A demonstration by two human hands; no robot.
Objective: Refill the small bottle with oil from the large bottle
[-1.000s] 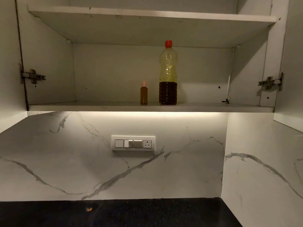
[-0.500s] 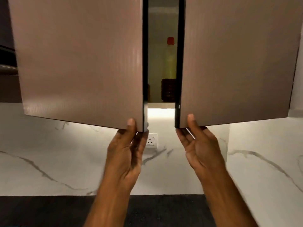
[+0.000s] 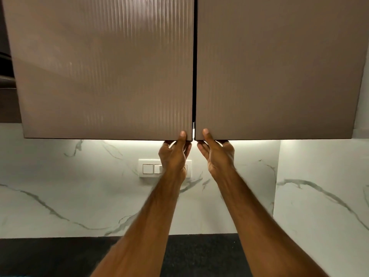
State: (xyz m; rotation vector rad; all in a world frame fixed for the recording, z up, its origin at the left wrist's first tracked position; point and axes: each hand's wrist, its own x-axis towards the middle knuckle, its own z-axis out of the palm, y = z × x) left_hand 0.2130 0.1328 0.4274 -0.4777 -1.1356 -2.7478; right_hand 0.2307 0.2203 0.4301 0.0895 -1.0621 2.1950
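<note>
Two brown ribbed cabinet doors fill the upper view and meet at a thin dark seam. My left hand (image 3: 174, 154) grips the bottom inner corner of the left cabinet door (image 3: 103, 72), thumb on its front face. My right hand (image 3: 216, 154) grips the bottom inner corner of the right cabinet door (image 3: 279, 72) in the same way. Both bottles are hidden behind the doors.
A white marble backsplash (image 3: 79, 196) runs below the cabinet, lit from under it. A white switch plate (image 3: 148, 168) sits on it, partly behind my left wrist. A dark countertop (image 3: 50, 256) lies at the bottom. A marble side wall (image 3: 323, 196) stands at the right.
The cabinet stood wide open with both bottles visible on the shelf; my hands have swung the two doors together until only a thin seam is left, and the bottles are hidden.
</note>
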